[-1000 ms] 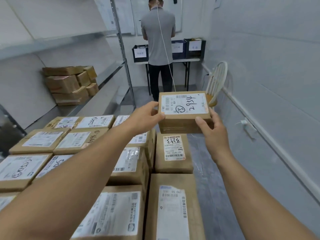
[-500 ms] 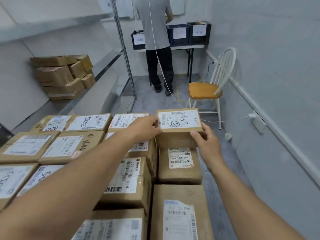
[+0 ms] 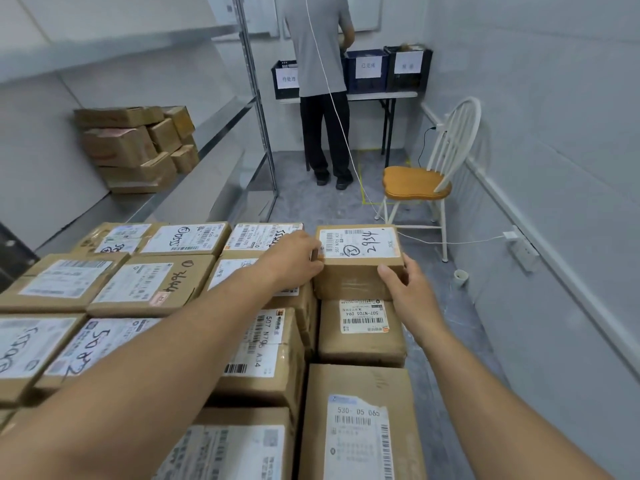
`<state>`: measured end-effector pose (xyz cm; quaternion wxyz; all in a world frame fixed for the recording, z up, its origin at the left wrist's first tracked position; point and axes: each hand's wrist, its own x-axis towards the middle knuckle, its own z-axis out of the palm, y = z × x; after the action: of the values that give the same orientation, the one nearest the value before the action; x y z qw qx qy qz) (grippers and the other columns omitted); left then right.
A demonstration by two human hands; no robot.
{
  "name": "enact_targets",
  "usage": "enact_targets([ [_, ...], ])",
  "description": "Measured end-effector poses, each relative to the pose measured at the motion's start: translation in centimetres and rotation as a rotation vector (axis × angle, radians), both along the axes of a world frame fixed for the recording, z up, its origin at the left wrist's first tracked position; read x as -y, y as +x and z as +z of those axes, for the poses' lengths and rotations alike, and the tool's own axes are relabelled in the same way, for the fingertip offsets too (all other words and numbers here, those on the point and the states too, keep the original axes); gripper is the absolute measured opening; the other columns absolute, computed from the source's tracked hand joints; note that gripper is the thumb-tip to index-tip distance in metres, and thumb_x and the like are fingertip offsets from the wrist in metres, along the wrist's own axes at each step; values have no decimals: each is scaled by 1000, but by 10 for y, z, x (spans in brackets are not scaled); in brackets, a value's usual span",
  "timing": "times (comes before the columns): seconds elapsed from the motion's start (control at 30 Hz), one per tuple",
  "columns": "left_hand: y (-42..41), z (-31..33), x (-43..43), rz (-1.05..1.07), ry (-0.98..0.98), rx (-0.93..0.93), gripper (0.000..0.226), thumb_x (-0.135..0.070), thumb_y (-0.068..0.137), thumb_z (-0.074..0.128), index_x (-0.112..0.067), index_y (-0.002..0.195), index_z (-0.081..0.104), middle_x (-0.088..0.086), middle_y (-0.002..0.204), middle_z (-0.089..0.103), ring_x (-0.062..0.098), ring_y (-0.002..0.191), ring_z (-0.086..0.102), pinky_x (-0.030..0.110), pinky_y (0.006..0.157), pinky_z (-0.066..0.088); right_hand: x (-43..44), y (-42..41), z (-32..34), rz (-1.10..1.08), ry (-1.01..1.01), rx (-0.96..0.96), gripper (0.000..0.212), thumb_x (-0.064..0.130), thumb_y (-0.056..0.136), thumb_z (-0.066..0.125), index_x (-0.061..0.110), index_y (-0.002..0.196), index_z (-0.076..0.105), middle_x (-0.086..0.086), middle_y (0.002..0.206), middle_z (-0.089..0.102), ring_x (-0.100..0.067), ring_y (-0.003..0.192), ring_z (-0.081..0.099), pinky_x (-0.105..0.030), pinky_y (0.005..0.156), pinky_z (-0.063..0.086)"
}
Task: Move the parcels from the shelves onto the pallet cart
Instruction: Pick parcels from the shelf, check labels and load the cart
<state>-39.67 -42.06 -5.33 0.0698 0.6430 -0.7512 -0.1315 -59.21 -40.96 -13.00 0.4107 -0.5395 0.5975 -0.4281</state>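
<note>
A small brown parcel [image 3: 358, 268] with a white label marked 2934 sits at the far right corner of the stack of parcels [image 3: 166, 289] that covers the cart; the cart itself is hidden under them. My left hand [image 3: 294, 259] grips the parcel's left side and my right hand [image 3: 403, 289] holds its near right corner. The parcel rests on a lower box with a 507-N705 label [image 3: 362, 327]. More parcels [image 3: 135, 147] are piled on the metal shelf [image 3: 194, 161] at the left.
A person in a grey shirt [image 3: 322, 88] stands at a folding table [image 3: 381, 97] with labelled dark crates. A white chair with a wooden seat [image 3: 419, 183] stands by the right wall. A white cable [image 3: 450, 242] crosses the floor to a wall socket. A narrow floor strip runs along the right.
Both hands have lowered the 2934 parcel from chest height down onto the far right of the stack. The view has tilted down with it.
</note>
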Motion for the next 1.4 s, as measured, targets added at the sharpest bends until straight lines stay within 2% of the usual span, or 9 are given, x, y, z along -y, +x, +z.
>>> enact_targets([
  [0.07, 0, 1, -3, 9, -19, -13, 12, -23, 91, 55, -11, 93, 56, 1, 101, 49, 22, 101, 49, 27, 77, 34, -1, -2, 5, -12, 5, -154, 60, 43, 92, 54, 22, 144, 35, -2, 140, 45, -20, 130, 41, -37, 105, 35],
  [0.17, 0, 3, -13, 23, -74, -15, 34, -29, 92, 54, -14, 122, 55, 1, 129, 50, 20, 120, 44, 33, 97, 37, -7, -2, 19, -53, -154, -366, 64, 38, 93, 53, 15, 148, 29, -8, 147, 32, -22, 135, 32, -35, 106, 29],
  [0.27, -3, 12, -34, 36, -148, -3, 43, -31, 94, 52, -20, 136, 47, -3, 147, 38, 16, 135, 32, 37, 109, 31, -14, 4, 34, -56, -366, -501, 54, 31, 92, 57, 11, 141, 42, -11, 146, 36, -25, 135, 31, -38, 109, 27],
  [0.37, -9, 21, -59, 40, -253, 11, 41, -30, 95, 50, -22, 135, 48, -4, 149, 36, 14, 137, 28, 33, 111, 28, -22, 15, 44, -75, -606, -590, 38, 24, 85, 59, 8, 119, 64, -18, 131, 54, -38, 120, 49, -49, 97, 40],
  [0.53, -8, 28, -103, 60, -407, 33, 43, -28, 95, 52, -18, 137, 48, -1, 146, 40, 16, 135, 31, 22, 106, 21, -47, 40, 59, -17, -787, -636, 36, 29, 79, 48, 12, 101, 72, -15, 116, 64, -37, 100, 61, -45, 84, 48],
  [0.8, 23, 32, -163, 209, -517, 118, 49, -31, 93, 54, -15, 138, 45, 4, 146, 41, 23, 135, 34, 36, 110, 30, -92, 77, 81, 151, -933, -662, 38, 32, 80, 47, 15, 104, 70, -13, 118, 63, -33, 103, 60, -46, 86, 48],
  [0.93, 44, 35, -209, 309, -630, 98, 46, -28, 89, 59, -10, 130, 53, 11, 136, 51, 29, 126, 46, 39, 103, 37, -125, 104, 93, 228, -1017, -624, 36, 31, 80, 50, 16, 107, 69, -12, 120, 62, -31, 106, 59, -47, 89, 46],
  [1.1, 78, 31, -288, 518, -631, 112, 62, -46, 84, 37, -9, 133, 51, 12, 136, 51, 31, 124, 48, 42, 102, 39, -180, 151, 98, 350, -1115, -580, 38, 33, 79, 48, 16, 107, 69, -13, 120, 61, -33, 107, 58, -47, 88, 45],
  [1.4, 120, -3, -462, 855, -621, 188, 62, -43, 81, 41, -4, 127, 55, 18, 130, 56, 35, 118, 55, 48, 103, 34, -322, 224, 66, 625, -1245, -486, 39, 35, 78, 50, 16, 105, 70, -14, 117, 62, -34, 102, 59, -46, 86, 45],
])
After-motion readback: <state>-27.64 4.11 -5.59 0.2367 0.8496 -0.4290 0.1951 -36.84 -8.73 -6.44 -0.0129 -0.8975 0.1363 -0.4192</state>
